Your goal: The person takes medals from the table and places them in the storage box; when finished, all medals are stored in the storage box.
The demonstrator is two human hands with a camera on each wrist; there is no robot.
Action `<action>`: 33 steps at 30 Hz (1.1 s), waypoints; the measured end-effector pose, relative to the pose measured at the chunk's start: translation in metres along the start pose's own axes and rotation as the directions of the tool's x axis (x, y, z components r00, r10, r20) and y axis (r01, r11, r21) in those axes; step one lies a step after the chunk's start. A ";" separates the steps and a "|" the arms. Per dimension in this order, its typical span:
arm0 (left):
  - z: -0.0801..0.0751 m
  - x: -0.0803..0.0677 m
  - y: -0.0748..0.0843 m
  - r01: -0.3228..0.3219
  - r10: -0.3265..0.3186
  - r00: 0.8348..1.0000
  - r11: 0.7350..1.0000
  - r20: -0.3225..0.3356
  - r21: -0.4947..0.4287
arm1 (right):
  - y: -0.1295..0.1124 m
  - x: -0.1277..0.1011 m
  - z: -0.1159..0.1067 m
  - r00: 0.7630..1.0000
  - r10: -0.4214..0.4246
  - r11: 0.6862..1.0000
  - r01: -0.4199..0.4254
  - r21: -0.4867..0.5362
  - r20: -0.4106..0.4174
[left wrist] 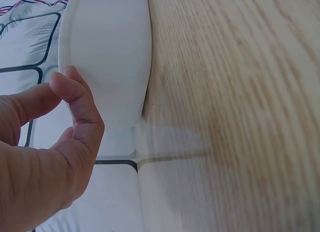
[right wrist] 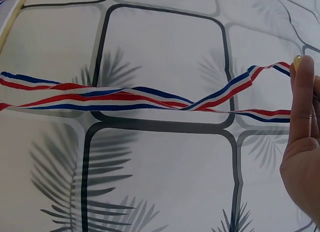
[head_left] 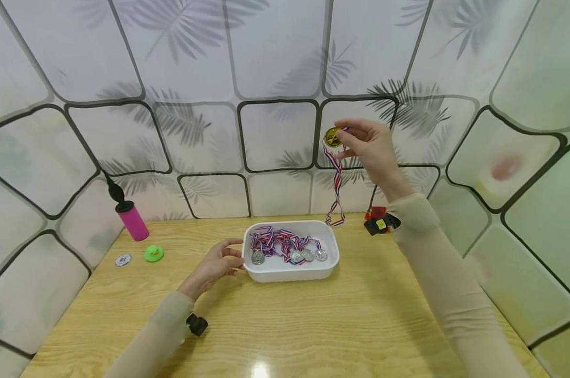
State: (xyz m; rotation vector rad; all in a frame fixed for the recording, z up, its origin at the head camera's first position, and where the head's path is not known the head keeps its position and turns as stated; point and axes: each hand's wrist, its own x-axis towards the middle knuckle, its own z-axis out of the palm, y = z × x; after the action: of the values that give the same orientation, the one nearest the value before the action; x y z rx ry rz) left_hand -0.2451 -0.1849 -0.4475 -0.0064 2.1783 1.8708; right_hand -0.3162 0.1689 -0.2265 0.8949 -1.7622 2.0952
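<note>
Gold-coloured, round and shiny, the medal (head_left: 333,137) is pinched between thumb and fingers (head_left: 353,137) of the right hand (head_left: 370,149), raised well above the desk (head_left: 360,325) against the tiled wall (head_left: 275,136). Its ribbon (head_left: 335,189), flat woven tape striped red, white and blue, hangs loose and twisted below the fingers; the lower loop ends just above the far right rim of the white tray (head_left: 289,273), not clearly touching it. Right wrist view: ribbon (right wrist: 125,96) runs as two crossing strands away from the fingers (right wrist: 302,101), with only wall behind it. Left hand (head_left: 216,262) lies low on the desk, fingers (left wrist: 75,99) loosely curled beside the tray's left end wall (left wrist: 107,56), holding nothing; whether the fingertips touch the wall, cannot tell. Tray is smooth white plastic, rounded rectangle, shallow. Inside, right of the left fingers: silver medals (head_left: 289,255) in a row under a tangled heap of the same striped ribbon. Desk is pale wood grain, glossy, with open surface in front of the tray and on both sides. Well left of the left fingers: pink cylinder with black top (head_left: 130,218), green round piece (head_left: 154,253), small white disc (head_left: 123,260). Below the right wrist, near the desk's far edge, a black and red object (head_left: 378,220).
</note>
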 end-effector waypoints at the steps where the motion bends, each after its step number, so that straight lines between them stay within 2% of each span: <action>1: 0.000 0.000 0.000 0.000 0.000 1.000 1.000 0.000 0.000 | 0.001 0.001 0.001 1.000 0.005 1.000 -0.004 -0.002 0.007; 5: 0.000 0.000 0.001 -0.004 0.004 1.000 1.000 0.003 0.001 | 0.009 0.000 0.006 0.998 0.050 0.999 -0.049 -0.018 0.030; 9: 0.000 0.000 0.001 0.000 0.000 1.000 1.000 0.003 0.006 | 0.020 -0.002 0.010 0.992 0.112 0.990 -0.107 -0.094 0.051; 12: -0.001 0.000 0.001 0.000 0.000 1.000 1.000 0.000 0.004 | 0.029 -0.002 0.015 0.985 0.159 0.973 -0.144 -0.182 0.070; 18: 0.000 -0.001 0.001 -0.005 0.005 1.000 1.000 -0.002 0.012 | 0.050 -0.003 0.029 0.963 0.246 0.938 -0.208 -0.277 0.111; 26: 0.000 0.000 0.000 0.000 0.000 1.000 1.000 -0.004 0.008 | 0.074 -0.005 0.048 0.929 0.312 0.919 -0.241 -0.313 0.200; 33: 0.000 -0.001 0.000 -0.002 0.002 1.000 1.000 0.001 0.005 | 0.084 -0.005 0.062 0.899 0.384 0.889 -0.297 -0.349 0.213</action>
State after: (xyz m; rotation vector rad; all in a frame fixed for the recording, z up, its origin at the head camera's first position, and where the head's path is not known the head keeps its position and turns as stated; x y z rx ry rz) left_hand -0.2442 -0.1855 -0.4470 -0.0020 2.1834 1.8661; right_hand -0.3419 0.0908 -0.2917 0.8668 -2.4760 1.8658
